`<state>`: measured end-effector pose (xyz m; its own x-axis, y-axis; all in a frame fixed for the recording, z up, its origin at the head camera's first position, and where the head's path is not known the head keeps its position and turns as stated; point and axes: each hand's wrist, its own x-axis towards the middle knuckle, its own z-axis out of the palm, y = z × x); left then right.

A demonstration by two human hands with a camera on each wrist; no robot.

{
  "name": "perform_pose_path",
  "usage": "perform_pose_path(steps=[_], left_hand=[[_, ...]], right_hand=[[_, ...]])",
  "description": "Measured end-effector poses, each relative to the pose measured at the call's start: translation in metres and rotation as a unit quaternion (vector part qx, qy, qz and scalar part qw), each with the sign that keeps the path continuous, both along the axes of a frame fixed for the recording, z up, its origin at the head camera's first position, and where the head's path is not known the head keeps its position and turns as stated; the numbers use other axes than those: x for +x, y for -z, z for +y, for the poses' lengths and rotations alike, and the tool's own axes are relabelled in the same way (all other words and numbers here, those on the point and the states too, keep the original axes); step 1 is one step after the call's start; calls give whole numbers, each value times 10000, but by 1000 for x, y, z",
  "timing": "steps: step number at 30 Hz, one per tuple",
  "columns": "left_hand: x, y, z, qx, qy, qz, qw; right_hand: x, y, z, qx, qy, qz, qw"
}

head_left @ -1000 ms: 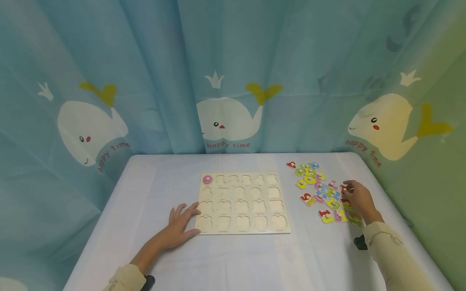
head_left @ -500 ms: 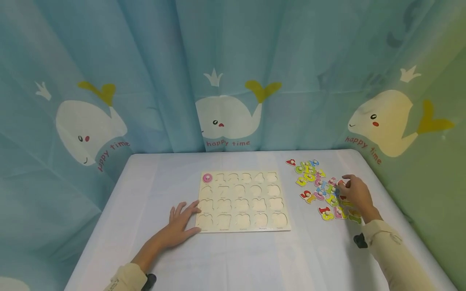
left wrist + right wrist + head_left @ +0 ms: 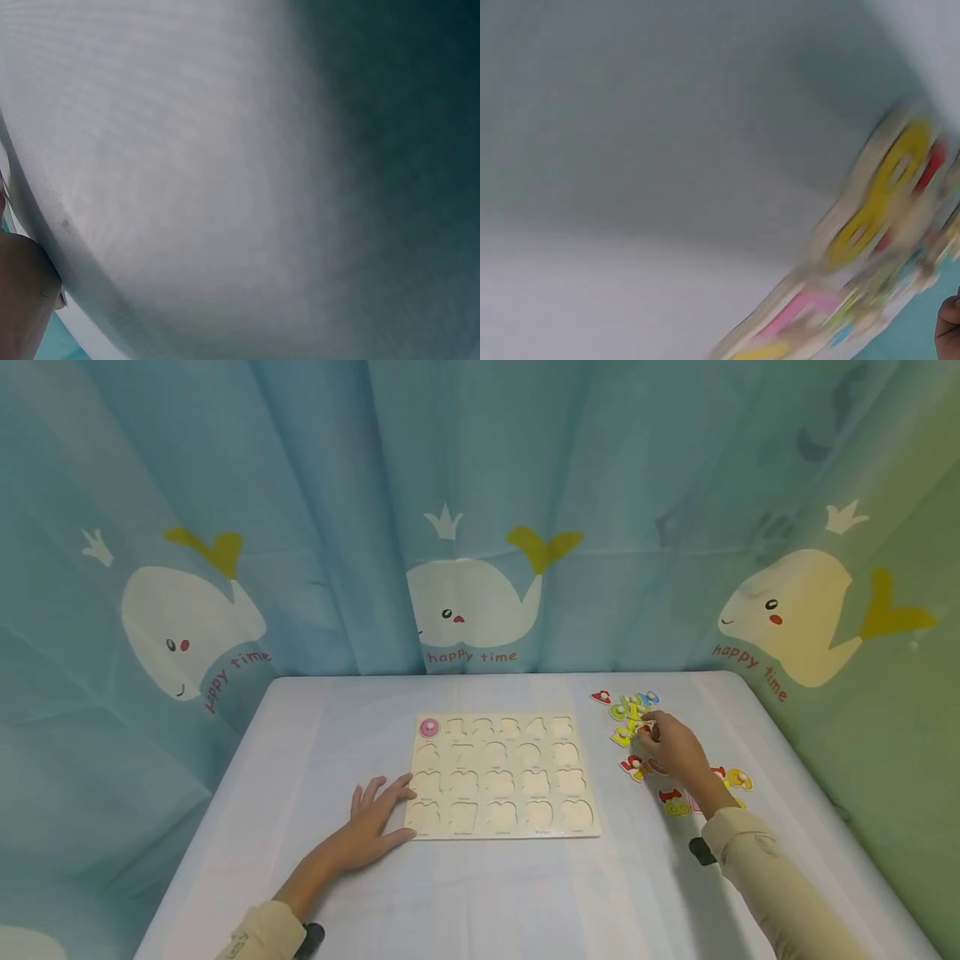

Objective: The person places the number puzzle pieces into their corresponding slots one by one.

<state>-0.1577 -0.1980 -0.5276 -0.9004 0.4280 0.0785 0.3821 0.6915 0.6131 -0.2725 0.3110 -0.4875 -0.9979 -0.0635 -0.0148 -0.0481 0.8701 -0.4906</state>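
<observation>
so the right hand (image 3: 675, 753)'s thumb and fingers look to be pinching a small red piece (image 3: 643, 729), right of centre in the frame. the fingertips are mostly hiding it, so i'm not making out its shape. the left hand (image 3: 371, 833)'s fingers are spreading out and resting on the board (image 3: 517, 767)'s left edge, lower middle of the frame.

what's changing: half a second ago the right hand was sitting farther right, and now it's leaning left over the yellow pieces (image 3: 622, 736). that's uncovering the orange piece (image 3: 740, 779) beside the wrist. the left hand is staying put. for the work in hand, i'm reading it as one piece already being out of its old spot and nearer the board, with nothing new going in: only the pink ring (image 3: 429, 727) is filling a hollow, upper left of the board, and the other hollows are sitting bare.

farther out, a red triangle (image 3: 601, 697) is lying at the pile's upper left. the right wrist view is blurring, but a yellow piece (image 3: 877, 202) is showing at its right. the white table (image 3: 525, 902) is running under everything, with a whale curtain (image 3: 480, 460) hanging behind.
</observation>
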Motion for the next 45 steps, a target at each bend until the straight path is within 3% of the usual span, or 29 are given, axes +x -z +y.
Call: perform_pose_path(steps=[6,11,19,29,38,45], left_hand=[[1,-1,-3,-25,-42,-25,10000],[1,-2,-6,-101,-89,-72,9999],[3,-7,-9,-154,-107,-98,9998],[4,-8,-12,-217,-123,-153,9996],[2,-4,-6,-190,0,-297,9994],[0,-2,0,-266,3,-224,9994]], right_hand=[[-8,7,-39,-336,-559,542,9964],[-15,8,-76,-597,-719,816,9923],[-22,8,-137,-807,-748,442,9929],[-30,14,-203,-983,-836,641,9896],[-31,17,-238,-1018,-631,402,9920],[-31,20,-257,-924,-925,234,9911]])
